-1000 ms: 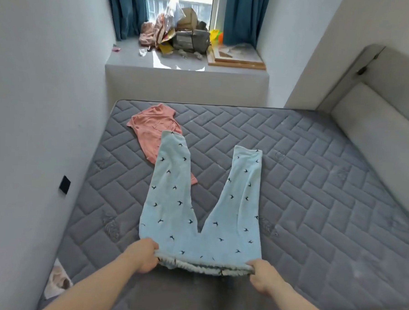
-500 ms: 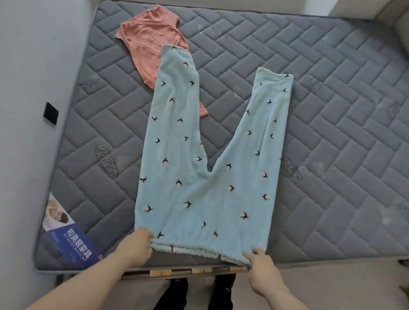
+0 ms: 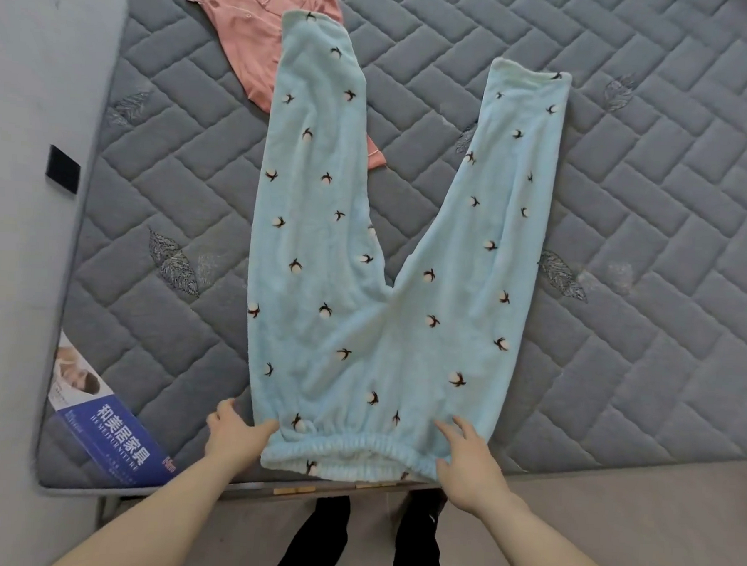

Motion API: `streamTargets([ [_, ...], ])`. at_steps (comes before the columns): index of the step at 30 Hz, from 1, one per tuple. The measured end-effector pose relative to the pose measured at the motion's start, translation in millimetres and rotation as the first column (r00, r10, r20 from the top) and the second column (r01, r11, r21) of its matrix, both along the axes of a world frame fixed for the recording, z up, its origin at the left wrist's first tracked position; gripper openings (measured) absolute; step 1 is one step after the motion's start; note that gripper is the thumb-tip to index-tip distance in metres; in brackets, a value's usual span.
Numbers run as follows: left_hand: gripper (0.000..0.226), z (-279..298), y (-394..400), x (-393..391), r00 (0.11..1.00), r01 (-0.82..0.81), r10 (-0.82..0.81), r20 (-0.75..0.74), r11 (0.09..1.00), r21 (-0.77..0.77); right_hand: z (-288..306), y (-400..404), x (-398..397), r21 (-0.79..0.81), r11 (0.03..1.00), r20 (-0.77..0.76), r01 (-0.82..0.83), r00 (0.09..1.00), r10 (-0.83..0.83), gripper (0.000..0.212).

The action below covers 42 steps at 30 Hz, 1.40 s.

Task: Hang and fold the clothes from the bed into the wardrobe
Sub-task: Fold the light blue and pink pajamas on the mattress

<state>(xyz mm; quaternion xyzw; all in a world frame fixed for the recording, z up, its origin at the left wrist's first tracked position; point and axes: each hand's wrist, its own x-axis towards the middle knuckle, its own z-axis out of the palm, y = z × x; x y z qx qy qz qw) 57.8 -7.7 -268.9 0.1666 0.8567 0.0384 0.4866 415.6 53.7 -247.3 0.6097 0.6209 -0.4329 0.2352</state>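
Light blue fleece trousers (image 3: 333, 280) with small dark-and-white flower prints lie flat on the grey quilted mattress (image 3: 624, 252), legs spread in a V pointing away from me, elastic waistband at the near edge. My left hand (image 3: 234, 433) lies with straight fingers at the waistband's left corner, thumb touching the cloth. My right hand (image 3: 468, 456) rests with spread fingers on the waistband's right corner. A pink shirt (image 3: 254, 38) lies at the far left, partly under the trousers' left leg.
A white wall (image 3: 22, 178) with a black socket (image 3: 63, 168) runs along the mattress's left side. A blue printed label (image 3: 112, 438) covers the mattress's near left corner. My black-trousered legs (image 3: 328, 540) stand on the beige floor (image 3: 610, 511) at the bed's foot.
Both hands have let go of the waistband and now lie open at its corners. The camera has tilted further down and closer; the trousers lie flat.
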Motion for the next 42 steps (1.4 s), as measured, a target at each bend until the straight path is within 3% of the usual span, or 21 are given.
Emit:
streamTargets([
  [2, 0.104, -9, 0, 3, 0.987, -0.091, 0.095, 0.133, 0.995, -0.035, -12, 6, -6, -0.008, 1.0, -0.019, 0.01, 1.0, -0.01, 0.066],
  [4, 0.096, -16, -2, 9, 0.976, -0.103, 0.108, 0.189, 0.994, -0.036, -26, 8, -10, -0.057, 0.998, -0.005, -0.002, 1.0, 0.002, 0.066],
  [9, 0.067, -21, -5, 29, 0.996, -0.065, 0.058, 0.066, 0.992, 0.111, -50, 0, -11, -0.125, 0.992, 0.027, 0.026, 0.999, -0.023, 0.071],
  [12, 0.07, -3, 2, 42, 0.996, -0.081, 0.069, 0.05, 0.947, 0.311, -53, -1, -5, -0.124, 0.989, 0.003, 0.081, 0.997, -0.081, 0.067],
  [18, 0.087, 46, 32, 88, 0.961, 0.116, -0.244, 0.132, 0.786, 0.607, -41, 7, 19, -0.119, 0.936, -0.127, 0.332, 0.93, -0.346, 0.052],
  [22, 0.088, 65, 56, 142, 0.865, 0.309, -0.489, 0.113, 0.698, 0.646, -34, 10, 37, -0.071, 0.84, -0.146, 0.539, 0.827, -0.543, 0.045],
  [26, 0.09, 53, 75, 203, 0.698, 0.535, -0.714, 0.057, 0.573, 0.622, -32, 16, 56, -0.052, 0.741, -0.154, 0.669, 0.728, -0.668, 0.041],
  [32, 0.086, 5, 82, 260, 0.43, 0.79, -0.899, 0.08, 0.417, 0.45, -37, 24, 79, -0.034, 0.728, -0.141, 0.684, 0.718, -0.681, 0.034],
  [38, 0.07, -27, 70, 246, 0.409, 0.794, -0.844, 0.347, 0.517, 0.32, -54, 30, 82, -0.055, 0.686, -0.141, 0.725, 0.675, -0.725, 0.024],
  [40, 0.063, -25, 64, 235, 0.495, 0.704, -0.761, 0.419, 0.634, 0.319, -57, 37, 76, -0.062, 0.663, -0.171, 0.746, 0.647, -0.743, 0.013],
  [42, 0.055, -21, 69, 220, 0.633, 0.559, -0.671, 0.387, 0.741, 0.372, -59, 49, 66, -0.044, 0.668, -0.213, 0.743, 0.646, -0.733, 0.012],
])
